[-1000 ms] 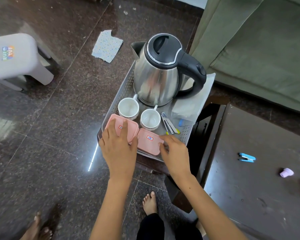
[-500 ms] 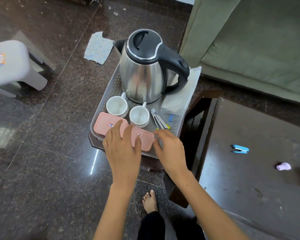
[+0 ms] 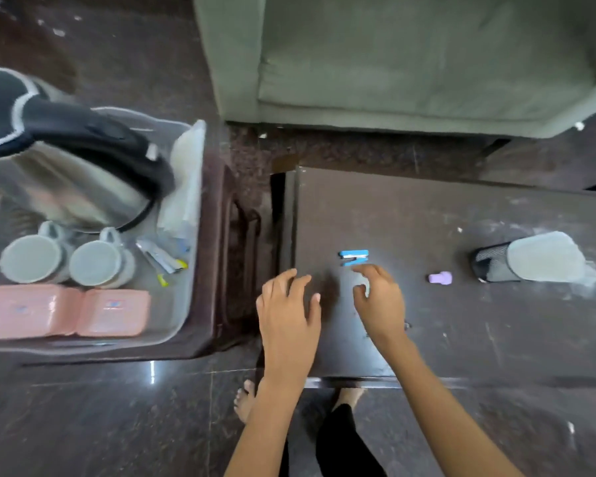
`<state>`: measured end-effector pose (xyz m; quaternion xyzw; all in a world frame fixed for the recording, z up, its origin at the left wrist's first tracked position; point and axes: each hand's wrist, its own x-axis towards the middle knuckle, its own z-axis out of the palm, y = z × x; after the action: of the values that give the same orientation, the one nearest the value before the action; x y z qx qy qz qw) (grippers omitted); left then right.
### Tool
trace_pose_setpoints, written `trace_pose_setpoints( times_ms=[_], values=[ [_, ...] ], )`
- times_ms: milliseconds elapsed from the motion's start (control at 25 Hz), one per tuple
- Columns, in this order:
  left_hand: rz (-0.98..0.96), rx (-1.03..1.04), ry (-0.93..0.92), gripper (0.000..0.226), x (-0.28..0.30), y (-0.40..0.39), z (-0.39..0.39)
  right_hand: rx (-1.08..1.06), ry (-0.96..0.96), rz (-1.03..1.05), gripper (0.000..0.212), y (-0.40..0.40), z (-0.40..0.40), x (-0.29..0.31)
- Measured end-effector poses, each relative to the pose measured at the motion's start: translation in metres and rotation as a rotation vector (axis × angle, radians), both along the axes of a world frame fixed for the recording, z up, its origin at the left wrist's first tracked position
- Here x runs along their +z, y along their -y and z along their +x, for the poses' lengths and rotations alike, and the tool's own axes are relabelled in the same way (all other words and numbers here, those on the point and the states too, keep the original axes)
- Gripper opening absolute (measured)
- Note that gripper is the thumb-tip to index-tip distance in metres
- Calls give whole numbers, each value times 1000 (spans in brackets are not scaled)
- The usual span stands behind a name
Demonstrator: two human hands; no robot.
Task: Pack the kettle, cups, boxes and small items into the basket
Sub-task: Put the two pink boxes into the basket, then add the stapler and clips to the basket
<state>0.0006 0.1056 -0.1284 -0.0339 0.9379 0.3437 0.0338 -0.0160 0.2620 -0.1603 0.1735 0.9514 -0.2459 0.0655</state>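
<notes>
Left hand (image 3: 288, 315) loose, empty | right hand (image 3: 379, 297) half-curled, empty, blue stapler (image 3: 353, 257) just beyond fingertips | basket (image 3: 183, 304) left of both hands

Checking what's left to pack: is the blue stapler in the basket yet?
Not yet. The blue stapler lies on the dark table, outside the basket, just beyond the right hand, which is not gripping it.

I see both hands over the dark table (image 3: 461, 321). My right hand (image 3: 381, 301) hangs just by the little blue stapler (image 3: 353, 257) — fingers bent, holding nothing. My left hand (image 3: 288, 315) is spread out. The basket (image 3: 183, 304) on the left holds the kettle (image 3: 59, 166), two cups (image 3: 30, 259) and two pink boxes (image 3: 25, 311) — all blurry.
</notes>
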Motion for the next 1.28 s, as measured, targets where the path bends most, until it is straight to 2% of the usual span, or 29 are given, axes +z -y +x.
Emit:
trace_pose_setpoints(
  times_ms=[120,240,400,520,600,680,760,960,1080,1200,1280],
  values=[
    [2,-40,72,27,-9,-31,0,55,145,70,57,-34,-23,-23],
    [-11,-25,105,26,-18,-48,-3,260,218,94,69,-42,-49,-50],
    [47,-2,142,26,-31,-65,-8,384,296,223,44,-45,-49,-67],
    [202,95,293,36,-36,-80,-7,205,281,16,36,-54,-33,-53],
    [409,190,535,50,-37,-100,-7,77,170,-185,36,-59,-17,-33],
    [644,304,669,42,-38,-123,-7,70,52,-314,36,-61,2,-15],
    [751,433,675,23,-37,-142,-6,68,15,-354,37,-65,19,0],
    [872,555,683,17,-41,-161,-8,68,37,-202,46,-115,38,-7],
    [851,540,655,15,-40,-159,-6,-65,133,-43,41,-143,45,-33],
    [843,524,630,9,-38,-153,0,8,323,95,39,-143,45,-54],
    [849,527,631,6,-36,-146,4,21,300,94,27,-141,36,-59]
  ],
)
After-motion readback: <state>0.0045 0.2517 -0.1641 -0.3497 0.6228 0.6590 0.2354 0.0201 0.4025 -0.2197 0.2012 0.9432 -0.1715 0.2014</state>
